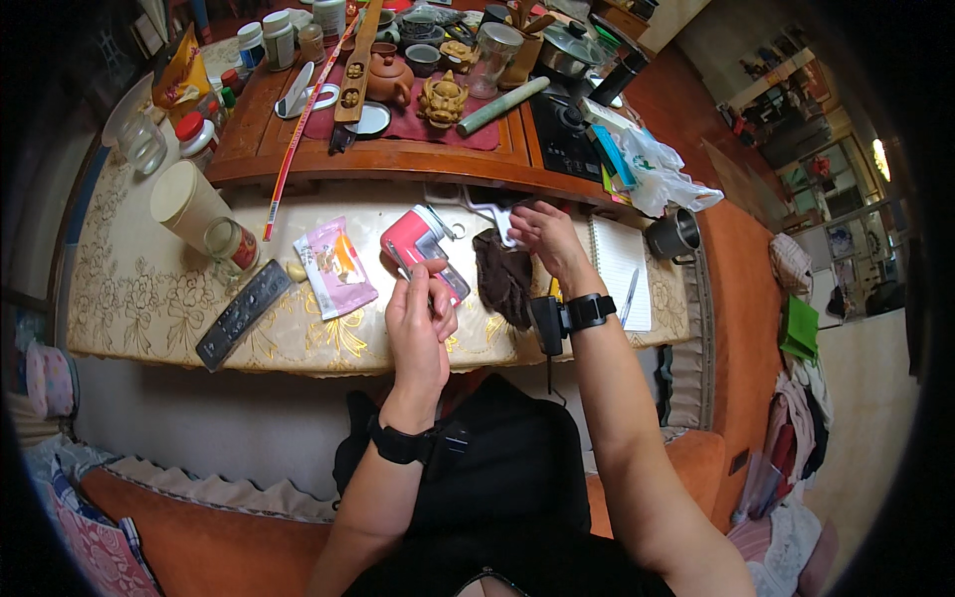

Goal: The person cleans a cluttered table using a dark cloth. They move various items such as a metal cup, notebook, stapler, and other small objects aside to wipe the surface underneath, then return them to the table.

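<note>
My left hand (420, 321) grips a thin metal tool (400, 261), perhaps tweezers or small scissors, whose end sticks out past the fingers. Just beyond it lies a pink and white electric lint remover (418, 239), partly hidden by that hand. My right hand (548, 235) is raised with bent fingers at a white plastic handle-like piece (492, 211); whether it grips this is not clear. Below those fingers lies a crumpled dark brown cloth (503, 280). A small ring (459, 230) rests between the lint remover and the cloth.
To the left are a pink snack packet (337, 269), a black remote control (244, 315), a glass jar (231, 246) and a beige cylinder (190, 201). A spiral notebook (619, 269) with a pen (631, 291) and a dark metal mug (674, 235) stand right. A wooden tea table (373, 160) lies beyond.
</note>
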Demonstrator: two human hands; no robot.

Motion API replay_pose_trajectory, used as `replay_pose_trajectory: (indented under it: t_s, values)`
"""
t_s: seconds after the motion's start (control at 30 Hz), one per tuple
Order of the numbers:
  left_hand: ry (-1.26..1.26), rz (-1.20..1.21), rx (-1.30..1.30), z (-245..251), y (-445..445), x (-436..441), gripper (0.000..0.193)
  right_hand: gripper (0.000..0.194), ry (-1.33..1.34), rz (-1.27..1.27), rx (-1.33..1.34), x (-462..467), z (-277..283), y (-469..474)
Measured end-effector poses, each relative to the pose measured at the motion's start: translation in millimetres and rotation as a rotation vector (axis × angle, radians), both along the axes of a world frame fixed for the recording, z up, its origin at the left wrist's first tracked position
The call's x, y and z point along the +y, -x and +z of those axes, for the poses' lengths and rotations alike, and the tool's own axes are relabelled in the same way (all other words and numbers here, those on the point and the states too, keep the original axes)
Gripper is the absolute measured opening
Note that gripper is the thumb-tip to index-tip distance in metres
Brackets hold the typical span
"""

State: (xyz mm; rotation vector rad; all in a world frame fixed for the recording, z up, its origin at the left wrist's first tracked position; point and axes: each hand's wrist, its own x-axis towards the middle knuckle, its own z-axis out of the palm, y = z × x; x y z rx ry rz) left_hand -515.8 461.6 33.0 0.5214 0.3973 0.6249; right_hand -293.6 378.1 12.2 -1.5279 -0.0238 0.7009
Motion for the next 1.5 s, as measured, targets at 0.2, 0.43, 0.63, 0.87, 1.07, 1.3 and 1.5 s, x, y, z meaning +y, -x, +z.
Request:
replay_pose_trajectory:
  t_s: [0.2, 0.43, 0.63, 0.87, 1.07, 1.3, 1.5]
  values:
    - [-0.009, -0.005, 0.019, 0, -1, -2, 0.028, 0.063, -0.417, 0.050, 0.144, 16, -10, 3]
    - [-0.015, -0.006, -0.004, -2, -3, -2, 0.028, 0.063, 0.676, 0.398, -1.017, -40, 16, 50]
    - [-0.027, -0.009, 0.008, -2, -3, -5, 0.027, 0.041, 0.630, 0.403, -1.141, -38, -15, 91]
    - [-0.037, 0.010, 0.024, -2, -4, -4, 0.027, 0.035, 0.536, -0.045, -1.079, -45, 0, 1]
    - [-0.046, -0.002, 0.004, -3, -2, -2, 0.026, 0.021, 1.073, 0.261, -1.270, -8, -22, 1]
    - [-0.023, -0.029, 0.036, -2, -10, -7, 0.028, 0.029, 0.733, 0.379, -1.106, -18, -21, 77]
    - [-0.101, -0.157, 0.075, -4, -5, -15, 0.026, 0.033, 0.108, 0.048, -0.887, -74, 14, 39]
